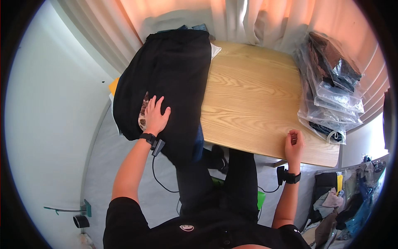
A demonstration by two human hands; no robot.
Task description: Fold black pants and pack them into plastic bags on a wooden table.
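Note:
A black garment is spread over a pile at the left of the wooden table, its near end hanging past the front edge. On it shows a brown and cream patterned patch. My left hand lies on the garment beside this patch, fingers apart, partly covering it. Blue denim, a white corner and a yellow edge stick out from beneath. Over the table's front right edge, my right hand has its fingers curled in, with nothing visible in them. Closest to it are stacked clear bags of folded clothes.
Bare wood shows on the table between the garment and the bags. Curtains hang behind. On the floor at the lower right, clothes and plastic are heaped. Cables run from both wrist straps. A green-grey handled tool stands at the lower left.

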